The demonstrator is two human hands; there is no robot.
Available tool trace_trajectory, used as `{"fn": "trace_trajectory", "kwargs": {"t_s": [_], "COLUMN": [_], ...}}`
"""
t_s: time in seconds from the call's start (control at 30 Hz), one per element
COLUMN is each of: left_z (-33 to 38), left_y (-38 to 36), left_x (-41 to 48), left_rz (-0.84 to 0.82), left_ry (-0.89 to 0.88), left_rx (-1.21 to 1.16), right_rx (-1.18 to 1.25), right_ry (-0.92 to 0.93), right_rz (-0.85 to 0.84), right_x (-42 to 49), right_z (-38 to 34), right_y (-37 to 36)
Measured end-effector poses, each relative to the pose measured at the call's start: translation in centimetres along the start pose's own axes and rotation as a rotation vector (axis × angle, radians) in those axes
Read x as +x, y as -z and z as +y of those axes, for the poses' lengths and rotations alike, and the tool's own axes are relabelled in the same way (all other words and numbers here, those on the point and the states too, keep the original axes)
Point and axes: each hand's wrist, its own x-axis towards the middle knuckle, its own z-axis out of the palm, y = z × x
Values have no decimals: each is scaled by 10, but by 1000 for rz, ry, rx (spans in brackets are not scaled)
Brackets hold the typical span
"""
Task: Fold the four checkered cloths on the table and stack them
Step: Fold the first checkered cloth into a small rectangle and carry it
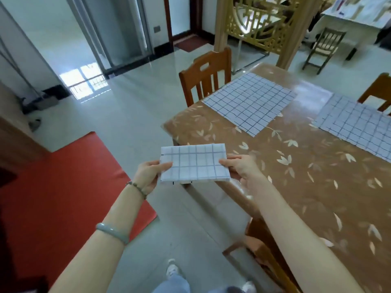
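A folded white cloth with a dark grid (194, 162) hangs in the air just off the table's near-left corner. My left hand (149, 173) pinches its left edge and my right hand (241, 168) pinches its right edge. Two more checkered cloths lie flat and unfolded on the table (306, 176): one (250, 101) at the far left side, the other (357, 123) at the right, cut off by the frame edge. No further cloth is in view.
The brown table has a leaf pattern and a glossy top. A wooden chair (206, 76) stands at its far left side, another chair (378, 94) at the far right, and a third (260, 250) is tucked under the near edge. A red mat (63, 182) covers the floor on the left.
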Motion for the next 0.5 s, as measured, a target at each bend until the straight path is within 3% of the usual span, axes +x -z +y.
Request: {"fn": "trace_trajectory", "kwargs": {"t_s": [0.23, 0.5], "left_z": [39, 65], "left_y": [98, 157], "left_x": [19, 79], "left_rz": [118, 224], "left_ry": [-57, -64], "left_rx": [-80, -157], "right_rx": [-15, -103], "right_ry": [13, 45], "right_rz": [-30, -81], "right_x": [16, 67], "right_z": [-12, -43], "right_y": [-114, -194]}}
